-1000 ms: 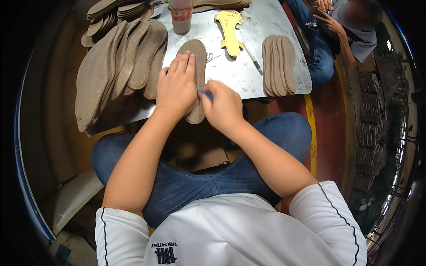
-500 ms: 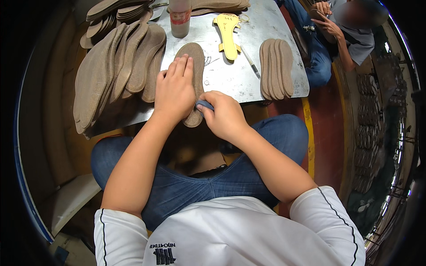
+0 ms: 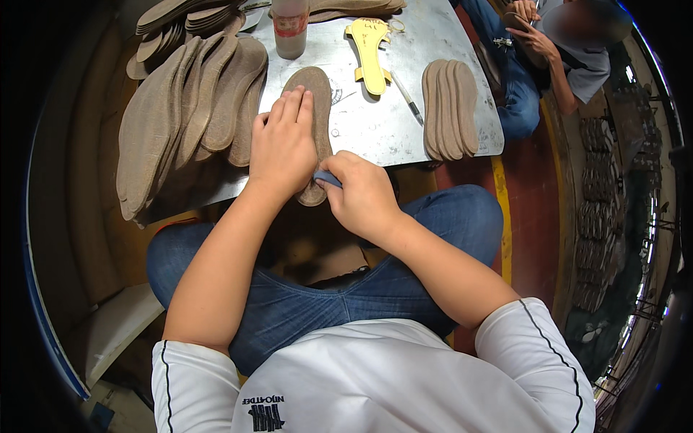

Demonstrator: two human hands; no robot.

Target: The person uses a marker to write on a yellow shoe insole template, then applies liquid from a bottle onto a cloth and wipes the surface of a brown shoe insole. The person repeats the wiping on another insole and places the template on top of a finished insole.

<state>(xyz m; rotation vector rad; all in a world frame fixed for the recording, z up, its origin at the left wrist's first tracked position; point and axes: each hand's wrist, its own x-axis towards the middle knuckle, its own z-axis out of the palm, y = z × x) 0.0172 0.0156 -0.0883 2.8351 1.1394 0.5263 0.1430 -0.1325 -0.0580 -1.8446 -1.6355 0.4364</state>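
A brown insole (image 3: pixel 322 108) lies lengthwise at the front edge of the metal table, its heel end jutting past the edge. My left hand (image 3: pixel 285 148) rests flat on it with the fingers stretched out toward the toe end. In my right hand (image 3: pixel 367 193) is a small blue-grey piece (image 3: pixel 328 177), pinched between thumb and fingers. Its tip meets the insole's right edge near the heel; what kind of tool it is I cannot make out. A yellow foot-shaped template (image 3: pixel 371 61) with side tabs lies beyond, and a pen (image 3: pixel 408 101) is beside it.
Overlapping brown insoles (image 3: pixel 155 126) are piled on the left, with more stacks behind. A short row of insoles (image 3: pixel 451 108) lies at the table's right end. A bottle (image 3: pixel 291 32) stands at the back. Another person (image 3: pixel 570 50) sits at the far right, holding something.
My right hand has shifted slightly, and the blue-grey piece is turned a little differently against the insole's heel edge. My left hand stays on the insole.
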